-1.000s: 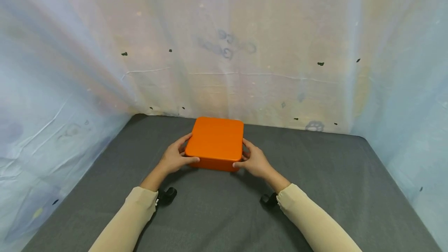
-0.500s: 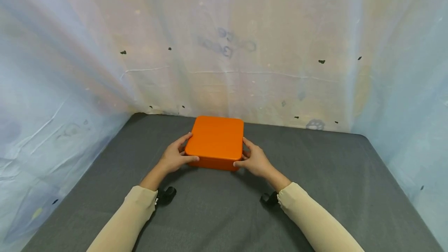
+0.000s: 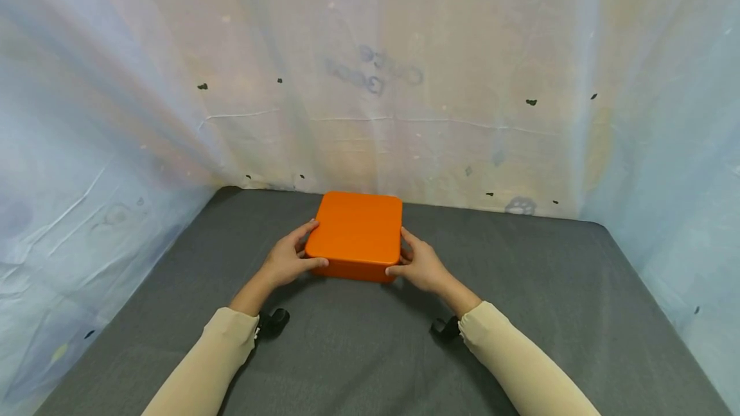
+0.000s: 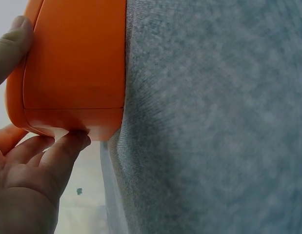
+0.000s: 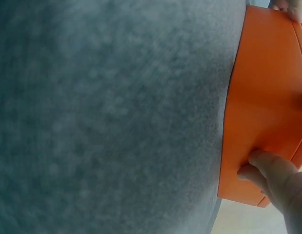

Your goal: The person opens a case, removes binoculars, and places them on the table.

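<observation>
An orange square box (image 3: pixel 358 228) with rounded corners and a fitted lid sits on a grey cloth-covered surface (image 3: pixel 358 352). My left hand (image 3: pixel 290 258) grips its left side, thumb on the front face near the lid and fingers along the side. On the opposite side my right hand (image 3: pixel 423 266) holds it the same way, thumb at the front right corner. The left wrist view shows the left fingertips (image 4: pixel 81 139) pressed against the box's side wall (image 4: pixel 75 63). In the right wrist view, right-hand fingers (image 5: pixel 268 165) touch the orange wall. The lid's seam appears closed.
A pale printed plastic sheet (image 3: pixel 462 50) hangs behind the surface and along both sides. The box stands close to the back edge. Black straps with curled ends (image 3: pixel 275 322) are worn at both wrists, below the cream sleeves (image 3: pixel 208 364).
</observation>
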The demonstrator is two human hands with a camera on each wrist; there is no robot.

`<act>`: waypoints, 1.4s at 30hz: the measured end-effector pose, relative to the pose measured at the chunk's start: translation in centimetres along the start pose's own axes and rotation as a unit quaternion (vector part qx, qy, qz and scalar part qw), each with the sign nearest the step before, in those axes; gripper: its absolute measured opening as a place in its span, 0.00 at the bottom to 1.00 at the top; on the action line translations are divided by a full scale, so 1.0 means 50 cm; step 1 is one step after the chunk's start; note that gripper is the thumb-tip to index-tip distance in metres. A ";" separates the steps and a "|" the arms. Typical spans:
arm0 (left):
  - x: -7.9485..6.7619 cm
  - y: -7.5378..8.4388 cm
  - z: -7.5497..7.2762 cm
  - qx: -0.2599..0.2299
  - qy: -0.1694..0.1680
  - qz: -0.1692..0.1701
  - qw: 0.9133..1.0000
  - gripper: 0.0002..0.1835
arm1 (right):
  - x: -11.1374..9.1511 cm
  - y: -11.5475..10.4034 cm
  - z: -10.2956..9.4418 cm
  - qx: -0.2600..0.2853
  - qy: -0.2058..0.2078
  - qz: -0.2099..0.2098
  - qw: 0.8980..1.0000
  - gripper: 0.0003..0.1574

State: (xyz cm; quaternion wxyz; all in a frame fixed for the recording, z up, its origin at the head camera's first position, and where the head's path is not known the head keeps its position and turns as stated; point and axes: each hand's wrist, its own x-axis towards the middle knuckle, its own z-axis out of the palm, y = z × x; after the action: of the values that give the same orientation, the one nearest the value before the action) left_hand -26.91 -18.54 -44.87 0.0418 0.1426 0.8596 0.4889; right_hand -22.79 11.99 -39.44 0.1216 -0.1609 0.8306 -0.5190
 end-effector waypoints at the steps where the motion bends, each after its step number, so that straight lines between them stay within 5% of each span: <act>1: 0.000 0.000 0.000 -0.002 0.001 -0.001 1.000 0.51 | 0.001 0.001 0.000 0.002 0.000 -0.001 1.000 0.59; 12: -0.008 0.017 0.000 -0.020 0.001 0.003 1.000 0.47 | 0.032 0.058 0.007 -0.008 0.009 0.001 1.000 0.62; 15: 0.000 -0.002 0.004 -0.027 0.006 0.010 1.000 0.48 | 0.037 0.069 0.010 -0.005 0.017 0.007 1.000 0.62; 32: -0.001 0.004 0.004 -0.027 0.013 0.028 0.999 0.49 | 0.038 0.064 0.010 -0.011 0.021 0.005 1.000 0.61; 42: 0.003 0.003 0.004 -0.019 0.025 -0.044 0.999 0.59 | 0.040 0.068 0.006 -0.013 0.015 0.002 1.000 0.61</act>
State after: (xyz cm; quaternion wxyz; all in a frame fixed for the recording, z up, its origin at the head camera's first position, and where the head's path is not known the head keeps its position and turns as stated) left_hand -26.99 -18.26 -44.83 0.0443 0.0917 0.8561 0.5066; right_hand -24.98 12.36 -42.72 0.1083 -0.1534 0.8391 -0.5106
